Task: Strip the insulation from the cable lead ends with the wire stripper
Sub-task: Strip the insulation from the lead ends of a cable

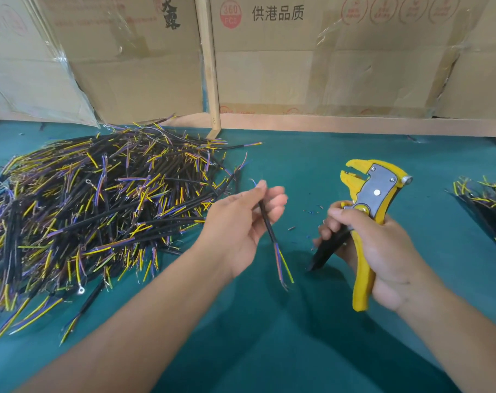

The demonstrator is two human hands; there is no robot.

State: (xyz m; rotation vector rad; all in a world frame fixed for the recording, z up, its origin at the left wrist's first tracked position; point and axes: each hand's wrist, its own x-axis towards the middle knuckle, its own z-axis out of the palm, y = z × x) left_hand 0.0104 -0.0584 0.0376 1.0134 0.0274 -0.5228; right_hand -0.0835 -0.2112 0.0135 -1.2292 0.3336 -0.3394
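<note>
Pinching short black-sheathed cable (265,219) in left hand (241,228), leads clear for feeding; yellow-handled wire stripper (365,211) clasped in right hand (374,251), jaws apart.

Your right hand (383,251) grips a yellow wire stripper (365,222) — grey plate, 1 black handle; below your left-hand (241,225) pinch, the black cable (266,219) shows yellow and purple leads.

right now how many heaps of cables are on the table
2. A big heap lies at the left, beside the left hand; a small heap lies at the right edge, cut off by the frame, so more may be hidden.
</note>
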